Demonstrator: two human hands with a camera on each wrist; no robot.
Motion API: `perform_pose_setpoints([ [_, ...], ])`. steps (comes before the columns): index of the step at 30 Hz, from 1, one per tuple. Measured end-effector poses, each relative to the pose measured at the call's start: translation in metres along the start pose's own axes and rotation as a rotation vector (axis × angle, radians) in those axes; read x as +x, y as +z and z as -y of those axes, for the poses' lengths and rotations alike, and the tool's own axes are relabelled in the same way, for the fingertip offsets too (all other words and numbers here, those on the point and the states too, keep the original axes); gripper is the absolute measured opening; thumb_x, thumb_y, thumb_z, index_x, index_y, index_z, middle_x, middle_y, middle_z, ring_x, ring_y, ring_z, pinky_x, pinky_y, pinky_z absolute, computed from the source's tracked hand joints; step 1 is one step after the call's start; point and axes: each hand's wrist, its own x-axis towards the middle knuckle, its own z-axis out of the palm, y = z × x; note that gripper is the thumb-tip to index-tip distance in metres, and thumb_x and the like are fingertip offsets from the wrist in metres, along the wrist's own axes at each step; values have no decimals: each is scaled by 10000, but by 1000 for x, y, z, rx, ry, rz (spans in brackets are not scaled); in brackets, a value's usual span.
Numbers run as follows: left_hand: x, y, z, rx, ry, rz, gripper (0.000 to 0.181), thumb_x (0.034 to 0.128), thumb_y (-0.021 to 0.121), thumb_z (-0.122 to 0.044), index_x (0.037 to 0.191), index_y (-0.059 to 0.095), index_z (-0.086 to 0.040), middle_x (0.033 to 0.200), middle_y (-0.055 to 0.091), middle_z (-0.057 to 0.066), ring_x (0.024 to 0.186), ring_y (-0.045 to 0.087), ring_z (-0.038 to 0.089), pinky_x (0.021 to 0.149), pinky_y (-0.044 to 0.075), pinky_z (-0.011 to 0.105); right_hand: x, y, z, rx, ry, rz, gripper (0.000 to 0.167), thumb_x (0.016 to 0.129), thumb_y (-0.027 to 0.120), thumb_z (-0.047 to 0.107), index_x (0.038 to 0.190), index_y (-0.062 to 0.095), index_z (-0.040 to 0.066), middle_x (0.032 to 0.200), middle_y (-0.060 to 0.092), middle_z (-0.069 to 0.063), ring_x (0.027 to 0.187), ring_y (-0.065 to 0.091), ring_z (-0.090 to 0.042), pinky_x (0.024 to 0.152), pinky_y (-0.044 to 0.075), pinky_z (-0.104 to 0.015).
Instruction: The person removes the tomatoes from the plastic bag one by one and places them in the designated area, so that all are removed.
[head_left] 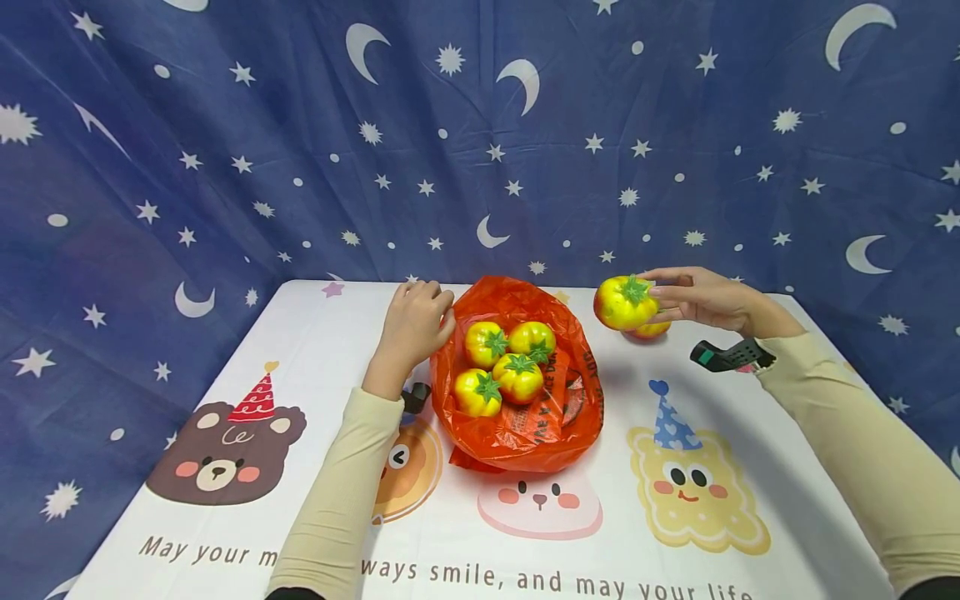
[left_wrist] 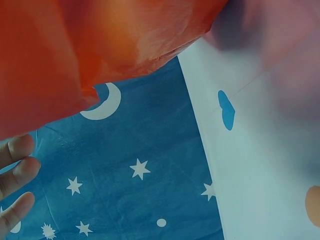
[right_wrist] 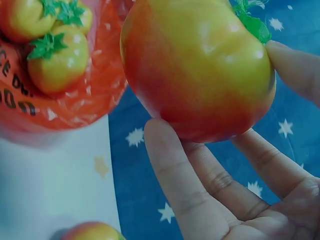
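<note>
Red bag (head_left: pixel 521 457) gaping, right hand (head_left: pixel 701 297) pinching fruit (head_left: pixel 624 303) right of bag; can't tell left hand (head_left: pixel 416 327) grip, tbh. Try holding rim (head_left: pixel 597 398) wide.

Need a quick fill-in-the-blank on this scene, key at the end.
The plastic bag visibly contains ____ tomato-like fruits.
The ____ hand holds another fruit outside the bag.
The held fruit's leafy top is ____.
The blue backdrop shows white stars and crescent ____.

Missing words: four; right; green; moons.

The head view is bright, both wrist views dimmer and bluish.
</note>
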Motion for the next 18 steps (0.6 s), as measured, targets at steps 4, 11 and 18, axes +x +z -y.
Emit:
perform_pose_setpoints([
  [4,0,-1,0,-2,1,7,100,835,581,-145,827,649,-73,751,598,92,781,581,269,871,467,421,-3,-12,-3,48,13,-22,215,956,497,129,1094,578,273,1080,648,85,975,664,-100,827,549,-293],
  [11,1,0,0,0,-1,10,105,835,583,-151,831,653,-73,755,603,93,783,581,267,869,468,421,-8,-27,-7,83,35,-81,207,962,486,136,1065,576,291,1055,649,97,959,669,-104,827,549,-292],
  [18,0,1,1,-1,1,4,103,835,582,-148,827,653,-73,751,601,94,775,578,269,852,471,418,-10,-39,-10,129,21,-81,232,970,464,134,1032,621,292,1043,663,90,938,679,-118,810,553,-280],
])
